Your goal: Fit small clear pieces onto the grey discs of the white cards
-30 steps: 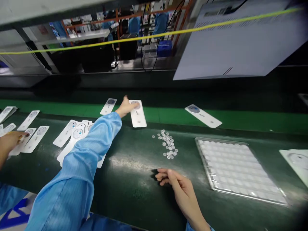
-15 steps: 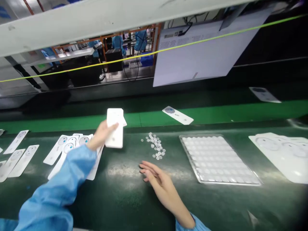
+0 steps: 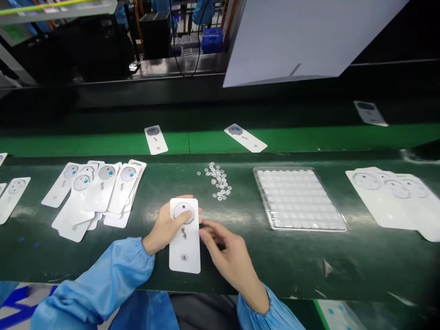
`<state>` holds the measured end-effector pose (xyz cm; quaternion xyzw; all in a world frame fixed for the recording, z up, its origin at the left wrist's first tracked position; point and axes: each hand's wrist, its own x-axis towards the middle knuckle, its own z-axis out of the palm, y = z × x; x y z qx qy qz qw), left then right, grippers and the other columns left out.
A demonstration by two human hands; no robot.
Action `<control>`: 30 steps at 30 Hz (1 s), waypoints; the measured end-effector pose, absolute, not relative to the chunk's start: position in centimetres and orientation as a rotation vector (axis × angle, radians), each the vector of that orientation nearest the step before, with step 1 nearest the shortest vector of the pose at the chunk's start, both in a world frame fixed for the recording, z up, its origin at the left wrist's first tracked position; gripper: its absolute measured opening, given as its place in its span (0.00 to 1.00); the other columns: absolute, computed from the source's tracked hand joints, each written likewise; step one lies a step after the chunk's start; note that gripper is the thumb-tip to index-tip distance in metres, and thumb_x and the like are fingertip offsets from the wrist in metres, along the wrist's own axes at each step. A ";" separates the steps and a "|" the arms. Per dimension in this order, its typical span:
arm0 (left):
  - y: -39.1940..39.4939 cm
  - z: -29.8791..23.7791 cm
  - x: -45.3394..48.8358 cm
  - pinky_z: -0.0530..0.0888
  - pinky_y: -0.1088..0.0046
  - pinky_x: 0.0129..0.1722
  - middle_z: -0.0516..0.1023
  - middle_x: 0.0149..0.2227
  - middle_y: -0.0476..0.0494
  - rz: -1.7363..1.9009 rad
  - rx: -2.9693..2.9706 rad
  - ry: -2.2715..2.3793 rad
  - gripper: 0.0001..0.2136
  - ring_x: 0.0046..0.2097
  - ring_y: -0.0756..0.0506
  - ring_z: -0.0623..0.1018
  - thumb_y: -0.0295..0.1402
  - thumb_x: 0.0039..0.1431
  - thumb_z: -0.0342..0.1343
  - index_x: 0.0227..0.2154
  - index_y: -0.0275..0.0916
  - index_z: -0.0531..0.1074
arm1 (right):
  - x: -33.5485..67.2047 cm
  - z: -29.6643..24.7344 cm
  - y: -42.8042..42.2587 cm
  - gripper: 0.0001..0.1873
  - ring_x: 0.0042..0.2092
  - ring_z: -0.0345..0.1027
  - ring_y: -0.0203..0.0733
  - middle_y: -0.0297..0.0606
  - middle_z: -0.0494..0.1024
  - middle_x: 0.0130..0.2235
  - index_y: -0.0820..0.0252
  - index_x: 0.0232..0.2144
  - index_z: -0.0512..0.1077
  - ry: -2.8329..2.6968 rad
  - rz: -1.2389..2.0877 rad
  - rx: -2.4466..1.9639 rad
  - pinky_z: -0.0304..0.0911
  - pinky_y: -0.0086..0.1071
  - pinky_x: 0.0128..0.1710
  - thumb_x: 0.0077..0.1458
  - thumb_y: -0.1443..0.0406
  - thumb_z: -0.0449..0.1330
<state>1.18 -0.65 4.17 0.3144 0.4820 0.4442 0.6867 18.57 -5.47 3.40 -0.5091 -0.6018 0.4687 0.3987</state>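
Observation:
My left hand [image 3: 168, 227] grips a white printed card [image 3: 184, 256] upright in front of me, its thumb lying over the card's round grey disc. The fingers are behind the card. At the card's right edge is my right hand [image 3: 228, 254], thumb and forefinger brought close together; whether a small piece is between them I cannot make out. Beyond the hands, several small clear round pieces [image 3: 220, 183] lie scattered on the dark green table [image 3: 240, 160]. A loose pile of similar cards [image 3: 103, 192], some with blue dots, lies to the left.
Right of the small pieces sits a clear plastic tray [image 3: 275, 228] filled with rows of white pieces. More white cards [image 3: 392, 206] overlap at the far right. Single cards [image 3: 156, 140] rest on the bright green strip [image 3: 202, 142] behind. A pale panel [image 3: 292, 46] hangs above.
My left hand has brought the card down and closer; its disc side now faces me. My right hand has moved to the card's edge. The view has tilted downward.

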 end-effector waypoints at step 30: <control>-2.1 2.3 0.8 0.75 0.69 0.46 0.83 0.41 0.43 0.960 1.217 1.150 0.19 0.41 0.43 0.80 0.41 0.72 0.49 0.53 0.37 0.79 | 17.7 3.2 -3.5 0.09 0.37 0.79 0.39 0.39 0.82 0.40 0.59 0.49 0.75 -2.008 0.285 -1.142 0.75 0.31 0.38 0.70 0.71 0.57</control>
